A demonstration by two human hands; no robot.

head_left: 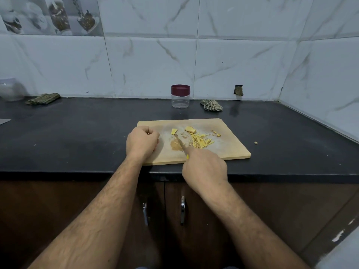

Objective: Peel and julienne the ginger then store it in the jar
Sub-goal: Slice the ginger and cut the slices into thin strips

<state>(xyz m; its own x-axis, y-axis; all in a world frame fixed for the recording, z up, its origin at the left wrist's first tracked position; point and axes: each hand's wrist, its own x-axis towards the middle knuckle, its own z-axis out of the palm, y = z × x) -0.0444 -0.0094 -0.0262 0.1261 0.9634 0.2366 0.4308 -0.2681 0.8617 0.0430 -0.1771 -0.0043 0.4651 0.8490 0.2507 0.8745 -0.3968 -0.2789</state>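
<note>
Wooden chopping board [229, 146] sits at the front edge of a black counter [77, 133], with ginger spread across its middle. A pile of thin matchsticks [200, 141] lies just right of the knife [179, 141], a thicker chunk [190, 129] sits behind it, and one flat slice [174, 131] lies at the blade's tip. The right hand [205, 167] is wrapped round the knife handle, blade angled away to the left. The left hand [141, 141] rests on the board's left end with fingers curled under; whether it pinches a bit of ginger I cannot tell, since the palm side is hidden.

The jar [180, 97] stands by the wall behind the board, its maroon lid on, apparently empty.

Risks from here: the slice is small and unheld, so it may skid under the blade. The board overhangs nothing but sits close to the edge, and a hard push could nudge it. One stray bit [256, 142] already lies off the board.
</note>
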